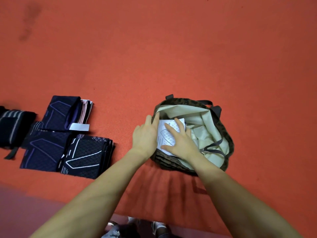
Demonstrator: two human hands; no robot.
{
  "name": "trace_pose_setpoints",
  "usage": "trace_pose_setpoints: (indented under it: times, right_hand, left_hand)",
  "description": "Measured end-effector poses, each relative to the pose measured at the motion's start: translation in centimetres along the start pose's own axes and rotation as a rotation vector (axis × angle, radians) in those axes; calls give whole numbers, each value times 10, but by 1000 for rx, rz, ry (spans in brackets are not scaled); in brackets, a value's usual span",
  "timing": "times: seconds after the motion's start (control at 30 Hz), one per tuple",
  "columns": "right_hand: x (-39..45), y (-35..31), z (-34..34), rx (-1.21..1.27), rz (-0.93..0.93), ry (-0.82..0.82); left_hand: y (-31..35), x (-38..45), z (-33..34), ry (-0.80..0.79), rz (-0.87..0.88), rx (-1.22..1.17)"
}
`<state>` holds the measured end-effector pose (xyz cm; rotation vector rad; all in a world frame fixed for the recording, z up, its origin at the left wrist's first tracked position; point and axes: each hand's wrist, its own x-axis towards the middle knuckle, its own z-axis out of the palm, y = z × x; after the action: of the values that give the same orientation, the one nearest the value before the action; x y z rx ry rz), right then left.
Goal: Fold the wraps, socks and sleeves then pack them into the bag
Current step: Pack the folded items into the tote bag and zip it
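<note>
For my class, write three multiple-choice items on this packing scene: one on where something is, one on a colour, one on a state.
1. Where do the folded dark pieces lie?
A. left of the bag
B. inside the bag
C. right of the bag

2. What colour is the bag's lining?
A. blue
B. cream
C. black

3. How is the bag?
A. zipped shut
B. lying folded
C. open

Key: 1 A, the folded dark pieces lie on the red surface, left of the bag. 2 B, pale lining shows. 3 C, the right hand presses a white piece inside.

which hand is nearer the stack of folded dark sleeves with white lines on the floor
Left. The left hand rests on the near rim of the bag, on the side facing the white-lined stack. The right hand lies farther away, pressing the white folded piece inside the bag.
</note>
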<state>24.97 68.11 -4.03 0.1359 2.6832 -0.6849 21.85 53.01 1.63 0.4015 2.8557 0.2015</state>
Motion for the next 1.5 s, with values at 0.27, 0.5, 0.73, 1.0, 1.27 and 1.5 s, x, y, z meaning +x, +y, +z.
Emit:
trace_pose_setpoints:
  times: [0.27,0.5,0.73,1.0,1.27,1.5]
  right_hand:
    - [18,-24,5,-259,34,-53]
    - [12,-30,-2,-496,-97,110]
    - [7,-42,-9,-627,-159,69]
    - [12,-30,-2,-483,-152,2]
    - [15,-36,2,-523,-125,-74]
    - [15,-39,-9,-399,-105,-134]
  left_hand:
    - [-13,-5,-12,23,43,-120]
    - [-19,-5,-14,67,64,-4]
    - [-18,-3,-12,-85,36,26]
    - [-21,2,-2,-65,8,-4]
    - [-17,4,-13,-2,61,-38]
    - [-26,-3,-20,2,101,95]
